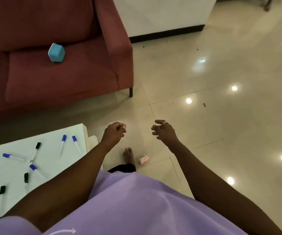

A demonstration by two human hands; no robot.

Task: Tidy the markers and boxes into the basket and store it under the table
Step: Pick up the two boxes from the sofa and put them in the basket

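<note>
As I judge it, you are standing at the very beginning of the gathering step: no basket is showing in the view. On the white table [55, 167] the markers [13, 156] are lying scattered, some with blue caps, some with black. Beyond the table, a blue box [56, 52] is lying tilted on the seat of the red sofa [60, 78]. Just right of the table's corner your left hand [114, 131] is hovering with its fingers curled into a fist, and I am seeing nothing inside it. A small pink box [144, 160] is lying on the floor right of the table, near your bare foot [128, 155]. Further right, your right hand [162, 131] is hanging with fingers relaxed and apart, holding nothing. The next move, I think, is calling for bending down to the pink box or turning toward the table.
</note>
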